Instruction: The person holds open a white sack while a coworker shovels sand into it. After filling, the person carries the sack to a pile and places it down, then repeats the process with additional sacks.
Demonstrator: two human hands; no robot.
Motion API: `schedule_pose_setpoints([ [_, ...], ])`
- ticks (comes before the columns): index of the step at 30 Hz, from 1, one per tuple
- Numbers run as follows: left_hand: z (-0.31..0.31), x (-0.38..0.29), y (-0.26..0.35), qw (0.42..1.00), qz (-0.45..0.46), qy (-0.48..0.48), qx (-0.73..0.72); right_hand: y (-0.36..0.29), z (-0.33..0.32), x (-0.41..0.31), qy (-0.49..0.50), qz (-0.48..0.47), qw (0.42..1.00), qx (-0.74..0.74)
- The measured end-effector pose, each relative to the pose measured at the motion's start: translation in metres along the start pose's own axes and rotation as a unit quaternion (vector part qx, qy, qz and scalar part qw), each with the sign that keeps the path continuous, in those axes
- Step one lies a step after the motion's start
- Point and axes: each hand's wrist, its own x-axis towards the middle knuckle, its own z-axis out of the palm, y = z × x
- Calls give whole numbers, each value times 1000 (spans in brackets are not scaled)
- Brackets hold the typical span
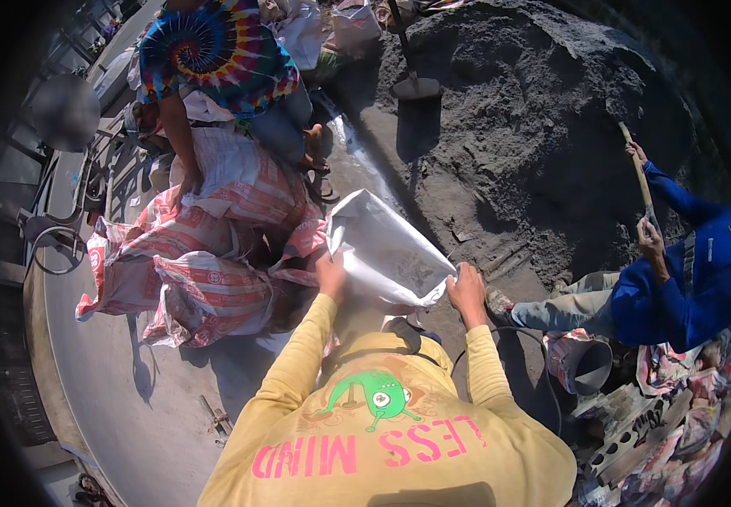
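A white woven sack (pixel 375 244) is spread open before me, its mouth facing up, with some grey material visible inside. My left hand (pixel 331 276) grips the sack's rim at its near left corner. At the near right corner, my right hand (pixel 467 293) is closed on the same rim. Red-and-white printed sacks (pixel 213 295) lie heaped just left of my left hand. The lower part of the white sack is hidden behind its near side.
Behind the heap, a person in a tie-dye shirt (pixel 213 57) leans over the sacks. To the right, a person in blue (pixel 688 272) holds a wooden handle (pixel 637 168) by a large pile of grey sand (pixel 498 114). A shovel (pixel 417 87) rests against the pile. Concrete blocks (pixel 631 437) lie lower right.
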Motion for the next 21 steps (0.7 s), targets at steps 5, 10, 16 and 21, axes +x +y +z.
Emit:
schedule_pose_setpoints([
  [5, 36, -34, 72, 994, 30, -49, -92, -44, 2, 37, 28, -220, 970, 96],
  [10, 45, -33, 107, 983, 108, -139, 55, -90, 36, 67, -228, -364, 902, -28],
  [16, 35, -6, 130, 969, 150, -194, 8, -34, 64, 128, -505, -149, 842, -120],
  [21, 59, 37, 121, 904, 45, -384, 184, -1, 52, 109, -565, -54, 819, -88],
])
